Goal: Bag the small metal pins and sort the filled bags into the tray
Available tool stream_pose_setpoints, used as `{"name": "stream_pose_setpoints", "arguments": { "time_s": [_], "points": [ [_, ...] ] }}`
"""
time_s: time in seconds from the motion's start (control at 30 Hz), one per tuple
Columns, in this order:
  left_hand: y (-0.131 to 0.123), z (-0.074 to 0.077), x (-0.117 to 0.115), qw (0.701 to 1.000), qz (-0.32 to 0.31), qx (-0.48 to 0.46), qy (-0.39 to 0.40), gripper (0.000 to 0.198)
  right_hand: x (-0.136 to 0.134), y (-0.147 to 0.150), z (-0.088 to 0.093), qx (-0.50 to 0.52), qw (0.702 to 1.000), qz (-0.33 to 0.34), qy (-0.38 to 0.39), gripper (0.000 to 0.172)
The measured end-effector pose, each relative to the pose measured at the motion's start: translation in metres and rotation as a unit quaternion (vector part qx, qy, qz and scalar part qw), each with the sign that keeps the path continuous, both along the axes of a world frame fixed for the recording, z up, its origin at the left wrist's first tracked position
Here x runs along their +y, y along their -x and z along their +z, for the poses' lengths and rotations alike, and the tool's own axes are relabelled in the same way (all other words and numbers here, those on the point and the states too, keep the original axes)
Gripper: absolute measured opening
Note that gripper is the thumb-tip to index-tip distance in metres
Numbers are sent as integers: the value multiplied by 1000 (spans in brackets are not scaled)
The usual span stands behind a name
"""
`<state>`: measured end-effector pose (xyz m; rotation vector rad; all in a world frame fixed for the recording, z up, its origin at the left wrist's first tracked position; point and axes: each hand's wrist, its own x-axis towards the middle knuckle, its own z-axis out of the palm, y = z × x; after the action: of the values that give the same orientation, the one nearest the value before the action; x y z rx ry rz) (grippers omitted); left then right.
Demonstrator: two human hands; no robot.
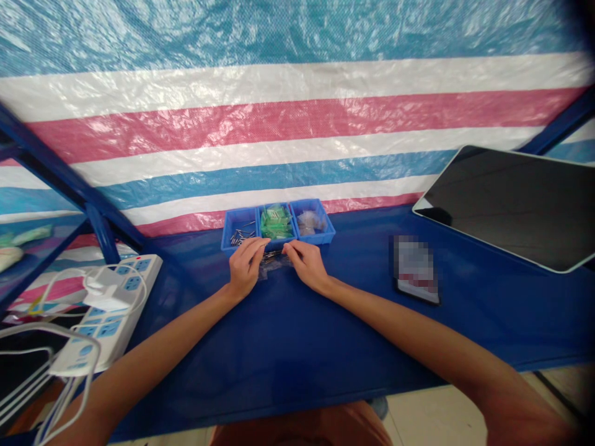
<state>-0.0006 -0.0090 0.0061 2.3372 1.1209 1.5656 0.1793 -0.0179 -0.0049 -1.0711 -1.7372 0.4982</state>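
My left hand [245,266] and my right hand [304,263] rest on the blue table [288,334], fingers pinched together over a small clear plastic bag [274,260] with dark small parts in it. Both hands grip the bag's edges. Just behind them stand three small blue bins in a row: the left bin [239,230] holds several small metal pins, the middle bin [277,222] holds green packets, the right bin [312,222] holds clear bags.
A phone [415,270] lies to the right of my hands. A large dark tablet [515,201] lies at the far right. White power strips [118,297] with cables sit at the left edge. A striped tarp [279,124] hangs behind.
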Motion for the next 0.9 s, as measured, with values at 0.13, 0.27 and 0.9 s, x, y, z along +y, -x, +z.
{"name": "stream_pose_setpoints", "arguments": {
  "time_s": [0.13, 0.27, 0.9],
  "points": [
    [3, 2, 3, 992, 115, 4, -45, 22, 0, 0, 0, 3, 1000, 6, 1, 36],
    [3, 2, 8, 986, 163, 17, -42, 23, 0, 0, -1, 0, 1000, 12, 7, 36],
    [-3, 3, 9, 986, 158, 51, 8, 18, 0, 4, -10, -175, 983, -12, -59, 19]
  ]
}}
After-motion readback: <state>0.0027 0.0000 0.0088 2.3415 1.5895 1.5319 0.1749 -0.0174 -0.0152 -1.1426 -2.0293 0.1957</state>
